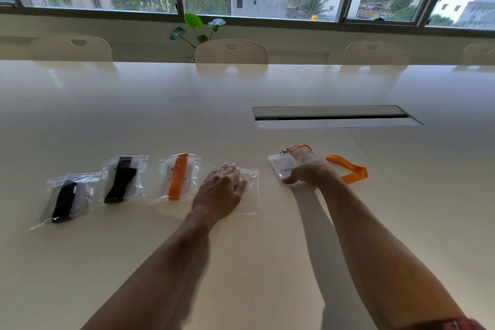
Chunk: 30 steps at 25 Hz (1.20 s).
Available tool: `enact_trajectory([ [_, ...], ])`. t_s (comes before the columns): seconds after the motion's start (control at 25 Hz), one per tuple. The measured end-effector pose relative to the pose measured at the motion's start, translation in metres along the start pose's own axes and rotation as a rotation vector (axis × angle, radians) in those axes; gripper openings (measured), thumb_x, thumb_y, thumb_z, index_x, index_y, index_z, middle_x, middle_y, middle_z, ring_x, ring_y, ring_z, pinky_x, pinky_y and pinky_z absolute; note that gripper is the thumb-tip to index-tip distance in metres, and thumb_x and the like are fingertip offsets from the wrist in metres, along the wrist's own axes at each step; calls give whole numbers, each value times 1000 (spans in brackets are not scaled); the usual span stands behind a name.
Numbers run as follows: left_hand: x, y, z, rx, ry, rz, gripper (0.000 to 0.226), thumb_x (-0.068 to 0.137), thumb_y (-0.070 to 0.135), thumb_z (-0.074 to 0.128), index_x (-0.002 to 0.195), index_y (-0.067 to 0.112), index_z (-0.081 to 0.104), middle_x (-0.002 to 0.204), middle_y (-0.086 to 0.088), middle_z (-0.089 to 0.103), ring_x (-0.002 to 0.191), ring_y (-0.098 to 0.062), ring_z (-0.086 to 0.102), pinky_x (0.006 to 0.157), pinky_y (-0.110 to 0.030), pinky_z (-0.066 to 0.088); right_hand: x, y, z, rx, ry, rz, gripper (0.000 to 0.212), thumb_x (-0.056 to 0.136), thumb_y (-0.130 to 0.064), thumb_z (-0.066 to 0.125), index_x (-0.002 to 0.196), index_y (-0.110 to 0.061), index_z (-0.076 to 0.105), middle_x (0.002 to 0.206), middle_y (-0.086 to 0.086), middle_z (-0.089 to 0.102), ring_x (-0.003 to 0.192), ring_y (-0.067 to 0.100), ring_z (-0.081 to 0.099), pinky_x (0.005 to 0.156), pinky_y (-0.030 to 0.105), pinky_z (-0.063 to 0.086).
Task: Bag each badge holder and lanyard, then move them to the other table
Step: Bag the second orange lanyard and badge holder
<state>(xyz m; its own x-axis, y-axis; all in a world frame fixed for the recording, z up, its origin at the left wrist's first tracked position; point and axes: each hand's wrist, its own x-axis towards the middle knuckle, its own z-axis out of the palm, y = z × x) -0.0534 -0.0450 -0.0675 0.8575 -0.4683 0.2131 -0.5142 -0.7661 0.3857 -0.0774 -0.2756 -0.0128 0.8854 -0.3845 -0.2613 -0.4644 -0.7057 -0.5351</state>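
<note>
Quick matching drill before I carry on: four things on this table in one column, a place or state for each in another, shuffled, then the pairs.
Things:
1. empty clear bag
2. unbagged badge holder
3. bagged orange lanyard
4. far-left bag

States:
A. holds a black lanyard
B. lies flat under the left hand
C. touched by the right hand, orange strap trailing loose on the table
D. third bag from the left, already filled

Pairs: 1-B, 2-C, 3-D, 4-A

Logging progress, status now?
Left hand flat on empty bag. Right hand on badge holder, orange lanyard loose. Three bags filled. Nothing blocking.
</note>
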Motion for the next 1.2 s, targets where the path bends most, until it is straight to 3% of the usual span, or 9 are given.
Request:
enact_trajectory([
  [0.12, 0, 1, -1, -4, 12, 5, 52, 100, 38, 40, 143, 10, 40, 153, -5, 36, 144, -14, 26, 120, -31, 14, -4, 2, 1, 216, -102, -11, 68, 67, -6, 84, 125, -12, 49, 113, 9, 59, 104, 26, 58, 96, 42, 50],
  [0.32, 0, 0, 2, 7, 13, -16, 51, 99, 40, 41, 142, 13, 43, 151, -4, 40, 143, -17, 30, 120, -38, 15, -14, 2, 4, 286, -166, -91, 45, 80, 1, 71, 120, -11, 54, 113, 14, 61, 101, 29, 61, 91, 45, 54],
  [0.44, 0, -1, 1, -16, 103, -3, 47, 97, 37, 49, 139, 16, 48, 147, -5, 45, 138, -22, 37, 118, -43, 21, -23, -2, 2, 307, -217, -136, 25, 87, 1, 59, 109, -10, 58, 107, 15, 63, 85, 21, 58, 71, 29, 51],
  [0.52, 1, 0, -2, -43, 174, 25, 45, 94, 32, 56, 136, 16, 51, 144, -5, 49, 134, -22, 41, 115, -41, 25, -28, -4, -4, 355, -217, -170, 21, 92, -4, 56, 111, -12, 57, 105, 13, 62, 84, 21, 56, 70, 28, 47],
  [0.76, 14, 12, -16, -218, 244, 49, 62, 86, 28, 69, 141, 14, 43, 143, -7, 48, 129, -23, 46, 106, -33, 36, -41, -24, -28, 858, -240, -320, 26, 88, 1, 57, 111, -8, 54, 106, 13, 63, 96, 27, 59, 68, 29, 50],
  [0.92, 36, 30, -45, -550, 244, 44, 72, 86, 22, 70, 145, 21, 30, 150, -1, 40, 134, -16, 38, 105, -30, 35, -48, -33, -33, 877, -335, -482, 44, 75, -1, 66, 118, -4, 58, 105, 10, 68, 94, 24, 67, 71, 30, 56],
  [1.0, 46, 40, -59, -718, 258, 56, 51, 88, 12, 66, 133, 22, 44, 130, 4, 57, 123, -12, 50, 99, -26, 46, -50, -37, -35, 798, -354, -524, 45, 78, 5, 66, 121, -5, 59, 112, 14, 66, 105, 29, 64, 81, 37, 58],
  [1.08, 50, 47, -68, -735, 346, 108, 22, 92, 5, 58, 109, 19, 60, 96, 14, 64, 96, -3, 63, 79, -13, 54, -51, -39, -39, 799, -351, -557, 40, 81, 10, 65, 117, -6, 61, 113, 16, 66, 107, 31, 63, 83, 40, 58],
  [1.2, 49, 54, -65, -720, 344, 148, 16, 97, 4, 48, 96, 6, 64, 82, 4, 66, 76, 4, 64, 63, -11, 52, -52, -41, -45, 863, -338, -592, 36, 79, -7, 69, 114, -3, 61, 107, 12, 69, 98, 25, 68, 76, 38, 60],
])
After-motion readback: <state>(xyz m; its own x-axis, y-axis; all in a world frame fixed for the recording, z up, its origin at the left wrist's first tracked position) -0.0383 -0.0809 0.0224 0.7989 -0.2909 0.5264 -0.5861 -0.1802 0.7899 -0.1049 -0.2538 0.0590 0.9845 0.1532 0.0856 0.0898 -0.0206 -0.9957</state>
